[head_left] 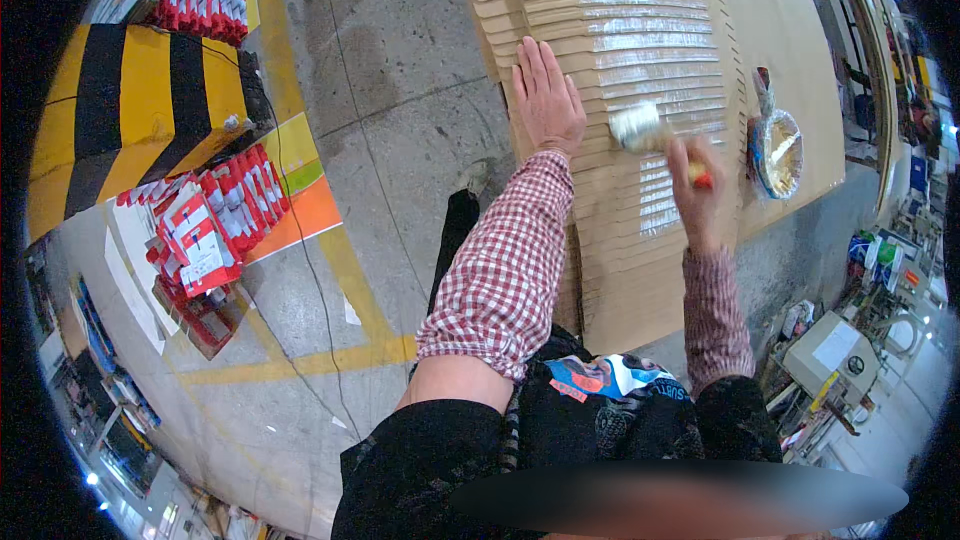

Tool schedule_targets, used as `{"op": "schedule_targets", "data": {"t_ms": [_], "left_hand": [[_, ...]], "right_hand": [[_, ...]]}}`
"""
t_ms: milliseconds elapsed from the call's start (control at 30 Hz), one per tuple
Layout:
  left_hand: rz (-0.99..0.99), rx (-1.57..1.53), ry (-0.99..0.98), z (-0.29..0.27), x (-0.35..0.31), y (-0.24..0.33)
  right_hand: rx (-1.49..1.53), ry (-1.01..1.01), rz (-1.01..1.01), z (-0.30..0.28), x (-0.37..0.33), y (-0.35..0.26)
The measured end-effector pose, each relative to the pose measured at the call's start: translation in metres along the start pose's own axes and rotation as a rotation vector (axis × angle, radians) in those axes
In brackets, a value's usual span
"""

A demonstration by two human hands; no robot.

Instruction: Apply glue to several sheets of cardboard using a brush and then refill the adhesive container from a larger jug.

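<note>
My left hand (548,105) lies flat with its fingers stretched out on the left part of a row of overlapping cardboard sheets (540,0). My right hand (697,185) is closed round the handle of a wide paintbrush (640,127), whose pale bristles touch the sheets. The brush is a little smeared by motion. A shiny wet-looking coating (655,40) covers a strip of the sheet edges ahead of the brush, with a shorter patch nearer me. To the right of my right hand stands a small tub (777,155) with yellowish contents and something upright at its far rim.
On the left stands a yellow-and-black striped block (150,110), with bundles of red-and-white packages (215,220) beside it. A thin cable (310,270) runs over the grey floor (380,50). A grey machine (825,365) and clutter stand at the right.
</note>
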State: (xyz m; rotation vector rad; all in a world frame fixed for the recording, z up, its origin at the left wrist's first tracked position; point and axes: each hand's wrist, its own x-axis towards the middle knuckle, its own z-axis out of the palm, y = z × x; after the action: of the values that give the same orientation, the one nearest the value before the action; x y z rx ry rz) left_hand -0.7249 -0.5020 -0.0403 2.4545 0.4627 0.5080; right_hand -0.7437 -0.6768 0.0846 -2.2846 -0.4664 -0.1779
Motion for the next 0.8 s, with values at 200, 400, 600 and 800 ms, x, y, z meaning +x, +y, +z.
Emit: {"op": "schedule_targets", "data": {"t_ms": [200, 400, 600, 800], "left_hand": [[0.015, -0.021, 0.03, -0.003, -0.002, -0.005], [0.012, -0.042, 0.033, 0.005, -0.002, -0.002], [0.028, -0.036, 0.053, 0.001, 0.004, 0.006], [0.029, -0.036, 0.102, 0.0, 0.004, -0.005]], "right_hand": [[0.206, -0.021, 0.136, -0.026, -0.034, 0.005], [0.054, 0.023, 0.062, -0.002, 0.008, -0.003], [0.119, -0.099, 0.478, -0.072, -0.099, 0.031], [0.722, 0.195, 0.482, -0.092, -0.038, 0.012]]}}
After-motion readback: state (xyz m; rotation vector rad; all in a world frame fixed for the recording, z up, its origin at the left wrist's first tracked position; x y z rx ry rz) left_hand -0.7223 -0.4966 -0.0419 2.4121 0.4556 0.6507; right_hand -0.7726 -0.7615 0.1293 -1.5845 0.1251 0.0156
